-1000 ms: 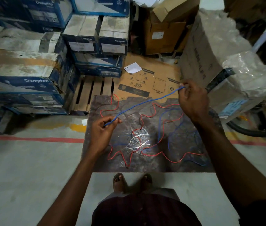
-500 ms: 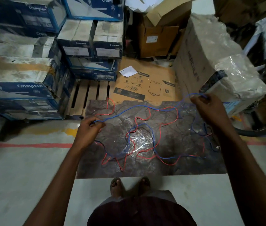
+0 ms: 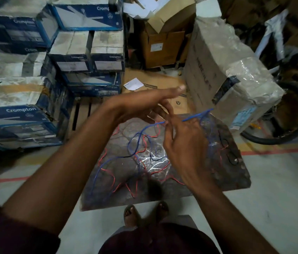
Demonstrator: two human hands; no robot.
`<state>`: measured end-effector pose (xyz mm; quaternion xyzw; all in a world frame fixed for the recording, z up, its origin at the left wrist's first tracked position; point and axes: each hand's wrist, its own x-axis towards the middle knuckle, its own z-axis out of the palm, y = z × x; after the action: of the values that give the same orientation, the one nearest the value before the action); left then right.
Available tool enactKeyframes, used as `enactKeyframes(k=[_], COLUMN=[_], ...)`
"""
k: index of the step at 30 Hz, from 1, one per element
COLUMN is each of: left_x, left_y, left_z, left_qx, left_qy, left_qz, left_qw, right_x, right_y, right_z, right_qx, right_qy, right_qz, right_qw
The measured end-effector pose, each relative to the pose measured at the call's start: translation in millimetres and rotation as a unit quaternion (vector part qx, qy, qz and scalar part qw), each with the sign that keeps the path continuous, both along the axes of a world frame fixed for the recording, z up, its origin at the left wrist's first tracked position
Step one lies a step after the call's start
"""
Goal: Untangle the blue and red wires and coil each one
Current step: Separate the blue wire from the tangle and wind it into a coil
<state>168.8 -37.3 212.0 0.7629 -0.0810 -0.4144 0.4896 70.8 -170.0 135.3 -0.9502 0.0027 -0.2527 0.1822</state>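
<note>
Partly blurred left hand [image 3: 144, 105]; blue wire [image 3: 135, 143] grip unclear

Storeroom/warehouse: stacked Crompton cartons [image 3: 34, 70] seen far left, taped cardboard box [image 3: 227, 76] right, painted floor line [image 3: 3, 180].

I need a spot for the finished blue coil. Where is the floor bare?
Bare: the pale floor right of the mat, and the floor left of it below the red line. Crowded: the mat under both wires, and the Crompton boxes behind.
</note>
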Motion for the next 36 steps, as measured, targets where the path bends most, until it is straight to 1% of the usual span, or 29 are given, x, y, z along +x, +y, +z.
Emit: enactKeyframes(k=[2, 4, 5, 7, 8, 9, 10, 11, 12, 13, 14, 15, 16, 17, 18, 19, 20, 21, 22, 23, 24, 25, 26, 27, 29, 30, 31, 34, 36], left_x=[6.7, 8.3, 6.5, 1.8, 0.0, -2.2, -2.9, -3.8, -4.1, -4.6, -4.3, -3.8, -3.8, -4.7, -6.8, -10.4, -13.8, -16.9, -18.6, -20.8, -23.6, -26.2, -27.8, -29.1, -31.3, -32.3, -33.5, -36.0, -38.0], left_y=[-21.8, -38.8, -47.1, -64.7, -72.1, -77.7, -81.3, -83.0, -82.5, -79.9, -75.7, -70.4, -65.0, -60.3, -56.6, -53.7, -51.0, -47.5, -42.9, -37.3, -30.9, -23.9, -15.9, -7.1, 11.4, 19.2, 26.0, 35.1, 35.5], left_z=[4.2, 3.2, 1.3, -6.3, -13.2, -19.1, -24.5, -27.0, -27.8, -27.9, -28.7, -29.7, -31.4, -33.2, -34.6, -36.3, -39.9, -43.6, -48.2, -52.8, -57.8, -62.1, -66.6, -71.1, -79.3, -83.2, -87.4, -106.4, -117.7], left_qx=[0.109, 0.156, 0.161, 0.150, 0.140, 0.120, 0.095, 0.069, 0.050, 0.038, 0.027, 0.016, 0.006, -0.003, -0.017, -0.035, -0.052, -0.063, -0.064, -0.060, -0.053, -0.046, -0.043, -0.050, -0.091, -0.104, -0.099, -0.029, -0.004], left_qy=[-0.059, -0.113, -0.112, -0.079, -0.078, -0.085, -0.095, -0.112, -0.133, -0.150, -0.164, -0.178, -0.191, -0.198, -0.200, -0.198, -0.193, -0.188, -0.185, -0.183, -0.182, -0.181, -0.176, -0.163, -0.132, -0.126, -0.131, -0.156, -0.163], left_qz=[-0.066, -0.114, -0.145, -0.195, -0.193, -0.171, -0.133, -0.092, -0.058, -0.029, -0.005, 0.017, 0.034, 0.048, 0.056, 0.061, 0.066, 0.073, 0.082, 0.093, 0.106, 0.125, 0.159, 0.206, 0.288, 0.311, 0.326, 0.318, 0.281], left_qw=[0.990, 0.975, 0.970, 0.966, 0.968, 0.974, 0.982, 0.987, 0.988, 0.988, 0.986, 0.984, 0.981, 0.979, 0.978, 0.978, 0.978, 0.978, 0.977, 0.977, 0.976, 0.974, 0.971, 0.964, 0.944, 0.936, 0.931, 0.935, 0.946], right_x=[2.2, 1.5, 0.2, -1.1, -0.5, 0.1, -0.5, -1.7, -4.2, -8.5, -13.7, -16.3, -14.0, -7.9, -1.1, 4.6, 10.3, 17.0, 23.2, 29.6, 34.8, 39.1, 41.8, 43.6, 44.2, 43.6, 43.2, 43.2, 45.1], right_y=[-3.6, -4.9, -2.0, 7.7, 11.2, 12.6, 11.7, 8.3, 3.1, -1.9, -7.1, -14.5, -24.7, -38.2, -51.6, -64.8, -78.0, -90.1, -100.3, -109.8, -119.0, -129.2, -139.2, -149.3, -164.2, -168.5, -170.4, -162.1, -150.1], right_z=[-9.2, -14.9, -17.9, -21.9, -25.1, -30.9, -37.3, -46.2, -55.0, -63.7, -70.0, -76.4, -83.2, -90.4, -96.2, -101.7, -106.3, -110.6, -110.5, -111.6, -111.2, -113.0, -115.2, -118.9, -124.9, -127.5, -128.6, -116.5, -101.1], right_qx=[-0.005, -0.001, -0.012, -0.038, -0.040, -0.036, -0.019, 0.022, 0.098, 0.210, 0.343, 0.482, 0.610, 0.723, 0.807, 0.862, 0.900, 0.925, 0.940, 0.950, 0.955, 0.955, 0.953, 0.950, 0.934, 0.925, 0.916, 0.876, 0.839], right_qy=[0.018, 0.040, 0.055, 0.083, 0.087, 0.081, 0.077, 0.082, 0.087, 0.092, 0.095, 0.095, 0.107, 0.142, 0.182, 0.207, 0.200, 0.169, 0.129, 0.090, 0.057, 0.034, 0.025, 0.030, 0.077, 0.105, 0.128, 0.165, 0.178], right_qz=[-0.007, -0.006, -0.008, -0.015, -0.015, -0.001, 0.029, 0.078, 0.135, 0.175, 0.174, 0.126, 0.049, -0.021, -0.064, -0.082, -0.081, -0.079, -0.080, -0.088, -0.103, -0.123, -0.137, -0.144, -0.131, -0.108, -0.081, -0.028, -0.022], right_qw=[1.000, 0.999, 0.998, 0.996, 0.995, 0.996, 0.996, 0.993, 0.982, 0.958, 0.918, 0.862, 0.783, 0.676, 0.558, 0.455, 0.378, 0.331, 0.304, 0.287, 0.274, 0.268, 0.267, 0.276, 0.324, 0.350, 0.372, 0.451, 0.514])
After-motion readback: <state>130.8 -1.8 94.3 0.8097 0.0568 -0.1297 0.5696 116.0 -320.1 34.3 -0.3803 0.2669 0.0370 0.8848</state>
